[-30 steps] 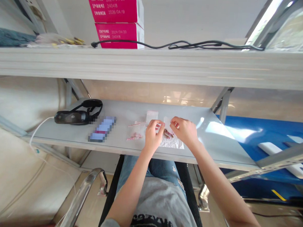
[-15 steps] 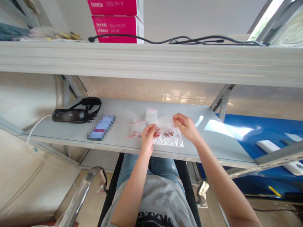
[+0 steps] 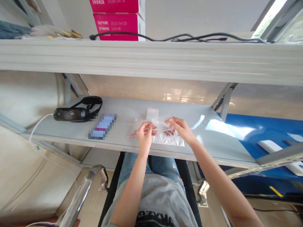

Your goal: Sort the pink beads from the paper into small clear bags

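A small clear plastic bag (image 3: 162, 121) is stretched between my two hands, just above the table. My left hand (image 3: 144, 137) is closed in a pinch at its left end, with small reddish pieces showing by the fingertips. At the other end, my right hand (image 3: 183, 129) pinches the bag between thumb and fingers. Below them lies a larger crinkled clear bag (image 3: 176, 141) with small red and dark pieces on or in it; I cannot tell which. Left of my left hand rests a zip bag (image 3: 132, 130) holding reddish pieces. Another small clear bag (image 3: 153, 112) lies behind.
A blurred-out phone (image 3: 102, 126) and a black headset (image 3: 76, 111) with a white cable are on the table's left. Above runs a shelf edge (image 3: 154, 61) carrying pink boxes (image 3: 115, 25) and a black cable (image 3: 157, 40). To the right is a blue surface (image 3: 244, 128).
My left hand has shifted slightly left. My right hand has come down and a little left, bringing the small bag lower. The view has tilted slightly.
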`<state>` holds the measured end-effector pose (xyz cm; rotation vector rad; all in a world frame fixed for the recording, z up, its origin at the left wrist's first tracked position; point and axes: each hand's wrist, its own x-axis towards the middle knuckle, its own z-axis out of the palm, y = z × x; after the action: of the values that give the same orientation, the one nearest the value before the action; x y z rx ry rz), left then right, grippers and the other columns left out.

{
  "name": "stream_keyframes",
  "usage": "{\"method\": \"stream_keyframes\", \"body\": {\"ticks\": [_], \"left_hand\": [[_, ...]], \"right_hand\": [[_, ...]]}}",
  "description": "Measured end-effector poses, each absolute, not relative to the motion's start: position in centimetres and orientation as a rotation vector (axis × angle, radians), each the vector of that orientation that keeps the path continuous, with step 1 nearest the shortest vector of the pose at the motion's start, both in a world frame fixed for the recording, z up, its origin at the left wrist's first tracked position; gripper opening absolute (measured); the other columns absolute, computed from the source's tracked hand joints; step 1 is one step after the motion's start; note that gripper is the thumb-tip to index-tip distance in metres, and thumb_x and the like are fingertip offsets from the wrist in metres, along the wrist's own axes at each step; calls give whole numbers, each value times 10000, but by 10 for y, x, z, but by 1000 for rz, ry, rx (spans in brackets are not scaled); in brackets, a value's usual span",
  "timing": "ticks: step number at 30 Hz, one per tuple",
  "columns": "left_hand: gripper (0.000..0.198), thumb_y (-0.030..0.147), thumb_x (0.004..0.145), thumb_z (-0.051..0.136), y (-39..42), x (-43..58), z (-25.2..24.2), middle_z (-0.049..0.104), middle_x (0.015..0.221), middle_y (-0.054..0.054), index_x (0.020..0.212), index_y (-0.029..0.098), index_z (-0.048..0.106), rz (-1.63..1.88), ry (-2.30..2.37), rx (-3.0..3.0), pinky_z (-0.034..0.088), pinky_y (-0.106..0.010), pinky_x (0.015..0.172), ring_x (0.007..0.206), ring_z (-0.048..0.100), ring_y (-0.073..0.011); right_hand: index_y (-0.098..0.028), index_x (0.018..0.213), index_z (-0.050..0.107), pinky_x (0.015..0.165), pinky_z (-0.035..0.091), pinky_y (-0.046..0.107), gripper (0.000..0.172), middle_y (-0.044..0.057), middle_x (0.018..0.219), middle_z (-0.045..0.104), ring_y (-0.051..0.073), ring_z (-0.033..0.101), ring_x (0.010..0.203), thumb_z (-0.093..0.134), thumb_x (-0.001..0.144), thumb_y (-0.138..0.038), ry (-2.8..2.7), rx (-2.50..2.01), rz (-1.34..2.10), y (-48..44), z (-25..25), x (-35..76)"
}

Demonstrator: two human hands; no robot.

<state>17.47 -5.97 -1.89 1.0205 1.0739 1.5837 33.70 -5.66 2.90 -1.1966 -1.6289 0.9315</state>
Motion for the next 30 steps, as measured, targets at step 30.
{"method": "stream_keyframes", "body": {"ticks": [30], "left_hand": [[343, 360, 838, 501, -88, 177, 10, 647, 907, -46, 1156, 248, 566, 1468, 1107, 1799, 446, -263, 718, 693, 549, -139]], "right_hand": [[-202, 724, 474, 350, 203, 189, 291, -54, 564, 408, 59, 225, 395, 522, 800, -480, -663, -684, 1774, -47, -23, 321]]}}
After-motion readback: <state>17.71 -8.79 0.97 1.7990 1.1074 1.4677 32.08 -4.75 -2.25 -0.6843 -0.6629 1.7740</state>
